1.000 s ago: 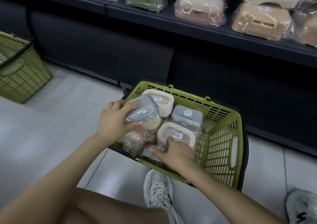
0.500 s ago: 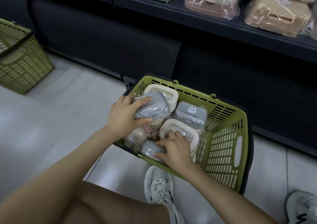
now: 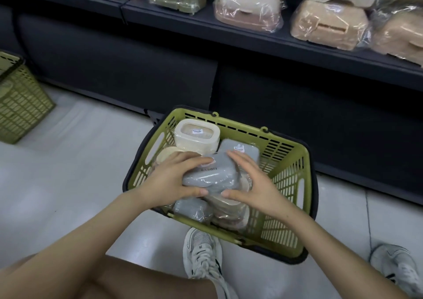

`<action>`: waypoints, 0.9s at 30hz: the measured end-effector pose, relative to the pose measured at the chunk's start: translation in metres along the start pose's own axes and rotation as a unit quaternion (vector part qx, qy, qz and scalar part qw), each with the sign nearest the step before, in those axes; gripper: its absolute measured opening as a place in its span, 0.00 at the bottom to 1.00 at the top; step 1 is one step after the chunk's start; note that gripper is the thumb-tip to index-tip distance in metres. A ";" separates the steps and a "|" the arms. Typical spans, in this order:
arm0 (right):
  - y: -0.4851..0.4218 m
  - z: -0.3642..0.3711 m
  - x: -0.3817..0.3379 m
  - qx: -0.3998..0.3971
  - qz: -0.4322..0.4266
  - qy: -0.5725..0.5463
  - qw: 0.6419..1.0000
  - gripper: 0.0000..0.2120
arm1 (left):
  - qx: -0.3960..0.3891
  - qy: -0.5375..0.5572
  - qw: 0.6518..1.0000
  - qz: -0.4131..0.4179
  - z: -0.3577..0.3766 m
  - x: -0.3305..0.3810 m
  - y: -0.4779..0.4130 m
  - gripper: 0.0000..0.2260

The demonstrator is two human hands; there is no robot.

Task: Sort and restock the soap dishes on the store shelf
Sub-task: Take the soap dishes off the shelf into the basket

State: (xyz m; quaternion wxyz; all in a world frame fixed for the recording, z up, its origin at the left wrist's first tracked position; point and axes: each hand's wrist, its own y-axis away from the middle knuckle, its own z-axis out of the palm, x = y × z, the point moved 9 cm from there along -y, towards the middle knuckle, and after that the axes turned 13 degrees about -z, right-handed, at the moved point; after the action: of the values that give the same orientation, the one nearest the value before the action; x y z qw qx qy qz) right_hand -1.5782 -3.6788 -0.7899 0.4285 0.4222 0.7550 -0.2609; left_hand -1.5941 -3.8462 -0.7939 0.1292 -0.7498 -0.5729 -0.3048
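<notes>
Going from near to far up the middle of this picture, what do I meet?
Shoe → grey dish in the left hand, right hand touching it → cream dish → shelf.

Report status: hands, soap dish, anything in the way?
Left hand grips grey soap dish in green basket. Right hand touches its other end, fingers straight. Other wrapped dishes packed underneath; path up looks clear.

A green basket (image 3: 20,106) at far left and white sneakers (image 3: 203,253) rest on pale floor (image 3: 80,161).
</notes>
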 end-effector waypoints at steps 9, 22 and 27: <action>0.058 -0.039 0.013 0.020 0.110 0.098 0.989 0.27 | -0.050 -0.146 0.977 -0.145 0.013 -0.035 -0.002 0.56; 0.065 -0.010 0.009 -0.055 0.235 0.337 0.910 0.30 | -0.057 -0.358 0.915 -0.179 0.048 -0.060 0.003 0.39; 0.053 0.019 0.022 -0.070 0.201 0.297 0.931 0.34 | -0.054 -0.359 0.913 -0.184 0.049 -0.062 0.002 0.38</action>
State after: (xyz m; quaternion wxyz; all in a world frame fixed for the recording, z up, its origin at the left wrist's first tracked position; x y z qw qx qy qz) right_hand -1.5304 -3.6571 -0.8207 0.2567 0.5921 0.7636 0.0209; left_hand -1.5873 -3.8686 -0.8692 -0.1845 -0.6960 -0.6910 -0.0644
